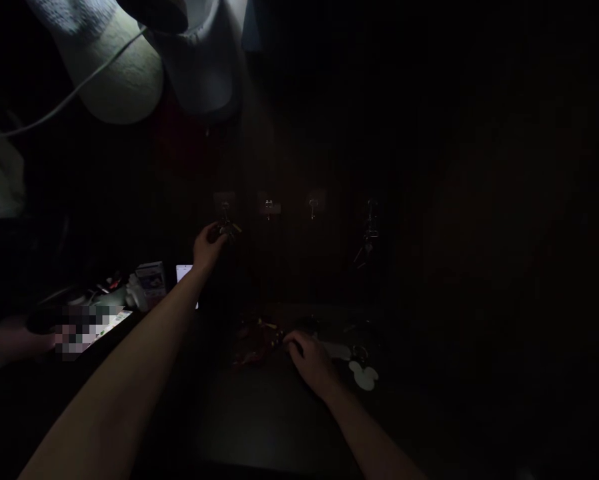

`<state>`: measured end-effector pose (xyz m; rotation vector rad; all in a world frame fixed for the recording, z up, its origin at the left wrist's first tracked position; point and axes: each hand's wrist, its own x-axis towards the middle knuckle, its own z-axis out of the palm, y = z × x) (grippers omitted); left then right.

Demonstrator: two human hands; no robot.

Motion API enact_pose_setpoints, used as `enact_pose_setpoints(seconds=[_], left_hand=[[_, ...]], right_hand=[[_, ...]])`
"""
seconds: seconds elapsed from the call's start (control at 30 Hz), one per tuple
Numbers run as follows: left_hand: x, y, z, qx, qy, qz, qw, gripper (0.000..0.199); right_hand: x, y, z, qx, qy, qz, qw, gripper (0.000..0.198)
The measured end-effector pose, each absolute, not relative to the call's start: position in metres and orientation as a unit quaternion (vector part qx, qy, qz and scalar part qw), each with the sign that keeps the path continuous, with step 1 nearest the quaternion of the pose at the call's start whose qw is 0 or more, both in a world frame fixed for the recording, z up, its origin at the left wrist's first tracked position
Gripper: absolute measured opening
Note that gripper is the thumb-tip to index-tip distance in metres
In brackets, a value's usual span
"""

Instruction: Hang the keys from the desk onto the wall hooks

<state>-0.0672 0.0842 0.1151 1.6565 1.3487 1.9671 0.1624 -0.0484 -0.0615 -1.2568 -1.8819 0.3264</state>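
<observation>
Left arm extended up; left hand (208,245) grip pinched on a small key (228,229) at the leftmost wall hook (225,208). Right hand (309,357) lies palm-down on the dark bench (259,413), fingers curled among keyrings (259,337); whether it holds any, cannot tell.

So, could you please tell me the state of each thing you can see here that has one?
left hand: raised to the leftmost wall hook, fingers closed on a small item, too dark to identify.
right hand: resting palm down on the dark surface, fingers at a reddish bundle.
second hook: looks bare.
third hook: looks bare.
fourth hook: something hangs from it.
white tag: lying flat beside the right hand.
</observation>
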Motion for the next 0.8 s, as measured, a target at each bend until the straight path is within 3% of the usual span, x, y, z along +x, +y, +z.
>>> enact_pose_setpoints(seconds=[0.3, 0.53, 0.8], left_hand=[[-0.077, 0.066, 0.057, 0.563, 0.512, 0.630, 0.152, 0.039], [-0.079, 0.041, 0.002, 0.565, 0.522, 0.595, 0.234, 0.038], [-0.068, 0.007, -0.026, 0.627, 0.536, 0.509, 0.245, 0.029]], right_hand=[[0.163, -0.048, -0.061, -0.495, -0.754, 0.140, 0.408, 0.023], [0.163, -0.046, -0.065, -0.503, -0.751, 0.147, 0.401, 0.022], [0.163, -0.046, -0.062, -0.503, -0.758, 0.145, 0.390, 0.021]])
